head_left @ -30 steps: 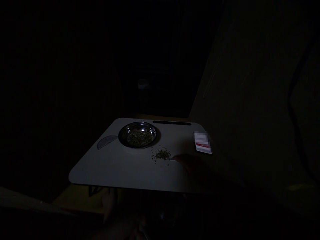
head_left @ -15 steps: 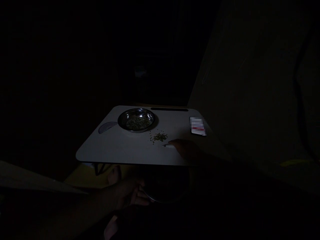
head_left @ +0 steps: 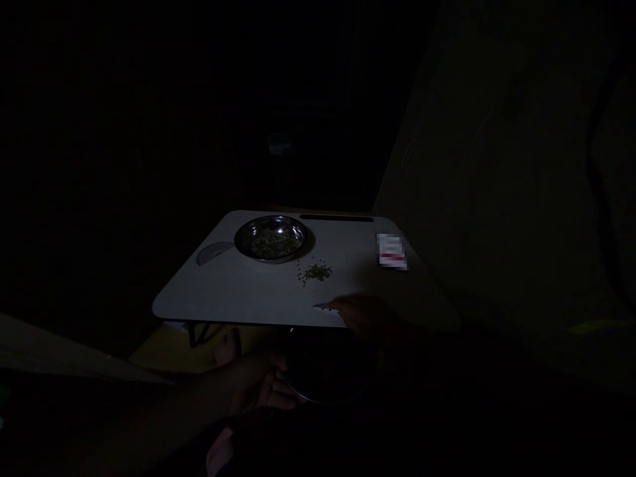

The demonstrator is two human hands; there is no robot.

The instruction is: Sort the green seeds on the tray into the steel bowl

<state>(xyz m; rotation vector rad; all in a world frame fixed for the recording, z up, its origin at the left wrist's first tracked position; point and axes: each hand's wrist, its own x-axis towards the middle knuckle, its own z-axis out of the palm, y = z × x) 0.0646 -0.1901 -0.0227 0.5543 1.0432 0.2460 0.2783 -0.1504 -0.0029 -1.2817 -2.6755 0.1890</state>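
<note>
The scene is very dark. A small white lap table (head_left: 238, 291) carries a steel bowl (head_left: 271, 238) with greenish grains in it and a little heap of the same grains (head_left: 316, 271) beside it. My right hand (head_left: 365, 315) rests at the table's near edge, fingers pinched on a small pale thing I cannot name. My left hand (head_left: 258, 387) is below the table's front edge, curled around the rim of a dark round vessel (head_left: 325, 381) held under that edge.
A white card with a red stripe (head_left: 392, 252) lies at the table's right side. A clear protractor-like piece (head_left: 213, 252) lies left of the bowl. A dark slot (head_left: 336, 218) runs along the far edge. A wall rises on the right.
The view tilted so the table sits higher in frame. My right hand drew back from the grain heap to the near edge. My left hand came into sight below the table.
</note>
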